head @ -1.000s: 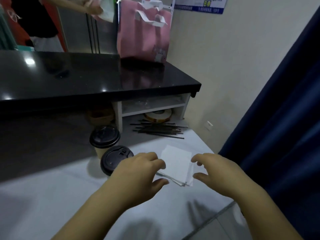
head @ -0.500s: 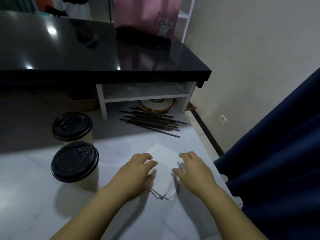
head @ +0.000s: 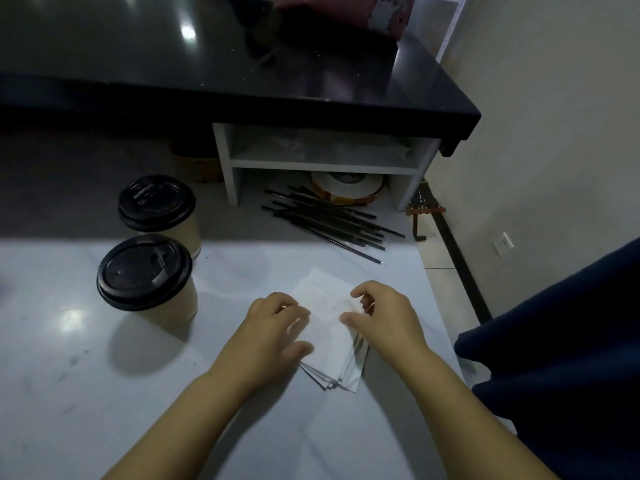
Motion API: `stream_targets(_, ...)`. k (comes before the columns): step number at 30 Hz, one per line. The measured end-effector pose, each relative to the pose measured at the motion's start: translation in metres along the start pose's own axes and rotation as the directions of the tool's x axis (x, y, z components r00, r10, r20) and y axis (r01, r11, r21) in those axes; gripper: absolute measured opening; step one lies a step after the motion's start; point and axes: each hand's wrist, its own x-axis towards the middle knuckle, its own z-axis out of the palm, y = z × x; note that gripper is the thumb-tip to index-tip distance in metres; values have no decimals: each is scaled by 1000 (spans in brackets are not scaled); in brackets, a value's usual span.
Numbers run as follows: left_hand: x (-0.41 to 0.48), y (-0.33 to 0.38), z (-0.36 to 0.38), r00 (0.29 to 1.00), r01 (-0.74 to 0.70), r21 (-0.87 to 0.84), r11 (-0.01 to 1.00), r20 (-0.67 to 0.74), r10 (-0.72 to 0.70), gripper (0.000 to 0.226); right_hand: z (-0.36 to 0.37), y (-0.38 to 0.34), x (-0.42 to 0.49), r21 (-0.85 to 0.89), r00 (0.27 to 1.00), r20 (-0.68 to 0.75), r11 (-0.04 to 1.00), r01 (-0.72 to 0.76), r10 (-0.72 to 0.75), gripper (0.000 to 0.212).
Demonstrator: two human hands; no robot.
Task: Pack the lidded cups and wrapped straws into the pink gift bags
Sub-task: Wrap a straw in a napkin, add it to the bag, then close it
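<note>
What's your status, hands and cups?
Left hand, right hand both pinching white napkin stack. Lidded cups, wrapped straws untouched on counter. Nothing blocking them.

Left hand (head: 273, 327), right hand (head: 384, 317) on sheet stack (head: 330, 336)

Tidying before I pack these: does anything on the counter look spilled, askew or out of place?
No spill; both brown paper cups with black lids stand upright. The black wrapped straws lie in a loose criss-crossed heap, and the stack of thin white sheets is fanned out, corners misaligned.
</note>
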Motion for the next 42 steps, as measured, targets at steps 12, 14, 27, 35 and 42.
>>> stream_targets(12, 2, 0, 6, 979, 141, -94, 986, -135, -152, 57, -13, 8, -5, 158, 994, -101, 986, 49, -33, 5)
stream_targets(14, 3, 0, 5, 974, 162, -120, 979, -142, -178, 58, -15, 9, -4, 172, 997, -70, 985, 24, -12, 11)
stream_targets(27, 5, 0, 0, 972, 168, -211, 963, -126, -198, 61, -31, 7, -16, 282, 979, -37, 938, 201, -199, 22)
stream_targets(35, -1, -6, -14, 989, 136, -271, 953, -12, -144, 20, -27, 8, -9, 339, 991, 104, 940, 43, -82, 12)
stream_targets(42, 1, -11, -25, 985, 163, -289, 943, 102, -139, 15, -19, -3, 14, -56, 986, 164, 997, 44, -34, 33)
